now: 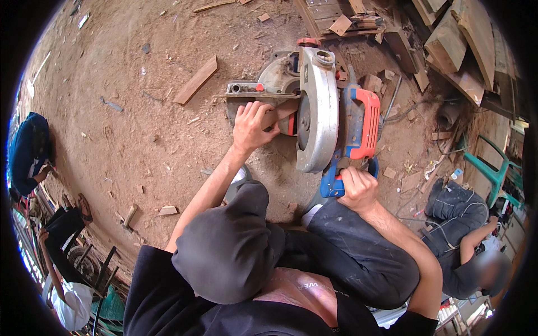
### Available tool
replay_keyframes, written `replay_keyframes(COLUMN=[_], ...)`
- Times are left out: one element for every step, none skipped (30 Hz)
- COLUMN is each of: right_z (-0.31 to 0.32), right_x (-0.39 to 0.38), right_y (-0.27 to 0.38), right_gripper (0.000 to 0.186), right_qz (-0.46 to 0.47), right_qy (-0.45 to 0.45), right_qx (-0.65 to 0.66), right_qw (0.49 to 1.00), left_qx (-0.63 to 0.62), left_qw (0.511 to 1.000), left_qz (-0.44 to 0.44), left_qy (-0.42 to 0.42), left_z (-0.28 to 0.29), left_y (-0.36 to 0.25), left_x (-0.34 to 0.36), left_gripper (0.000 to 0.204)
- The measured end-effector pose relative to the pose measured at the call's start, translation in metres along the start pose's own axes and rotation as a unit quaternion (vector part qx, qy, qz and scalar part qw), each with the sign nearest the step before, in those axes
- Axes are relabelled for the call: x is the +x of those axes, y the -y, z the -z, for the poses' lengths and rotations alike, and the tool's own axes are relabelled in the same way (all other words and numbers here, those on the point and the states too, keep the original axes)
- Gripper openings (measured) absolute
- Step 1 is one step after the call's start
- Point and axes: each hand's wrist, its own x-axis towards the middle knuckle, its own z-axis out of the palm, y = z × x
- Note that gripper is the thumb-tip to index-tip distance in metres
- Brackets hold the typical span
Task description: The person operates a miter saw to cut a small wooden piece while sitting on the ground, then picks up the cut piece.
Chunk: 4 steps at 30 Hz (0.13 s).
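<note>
A mitre saw (pixel 323 106) with a silver blade guard and a blue and red motor housing stands on the dirt floor in front of me. My right hand (pixel 357 187) is wrapped round its blue handle (pixel 332 182), at the near end of the saw. To the left of the blade (pixel 304 115), my left hand (pixel 252 127) grips a short brown piece of wood (pixel 284 111) against the saw's metal fence (pixel 263 96). The wood's right end lies close to the blade; whether they touch I cannot tell. My left fingers partly cover the wood.
A loose board (pixel 196 79) and small offcuts (pixel 168 210) lie on the sawdust-covered floor (pixel 112 61). Thick timber (pixel 448 42) is stacked at the far right. A green chair (pixel 488 171) and a seated person (pixel 462 224) are to the right. Other people (pixel 29 151) are at the left.
</note>
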Motion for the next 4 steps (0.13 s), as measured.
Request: replay_keyframes(right_z=[-0.0002, -0.0005, -0.0007, -0.0007], right_x=[-0.0002, -0.0004, -0.0008, -0.0010], right_y=[-0.0001, -0.0002, -0.0003, -0.0001], right_gripper=[0.023, 0.023, 0.023, 0.023], right_qz=[0.001, 0.001, 0.001, 0.000], right_qy=[-0.001, -0.003, -0.002, -0.002], right_qx=[0.000, 0.000, -0.001, -0.003], right_qw=[1.000, 1.000, 1.000, 1.000], left_qx=[-0.001, -0.001, -0.002, -0.002], left_qw=[1.000, 1.000, 1.000, 1.000], left_qz=[0.001, 0.001, 0.001, 0.001], left_qy=[0.001, 0.001, 0.002, 0.002], left_z=[-0.0002, -0.0004, -0.0008, -0.0007], left_y=[0.0003, 0.0005, 0.0008, 0.0011], left_x=[-0.0003, -0.0005, -0.0007, -0.0006], left_gripper=[0.045, 0.045, 0.045, 0.044])
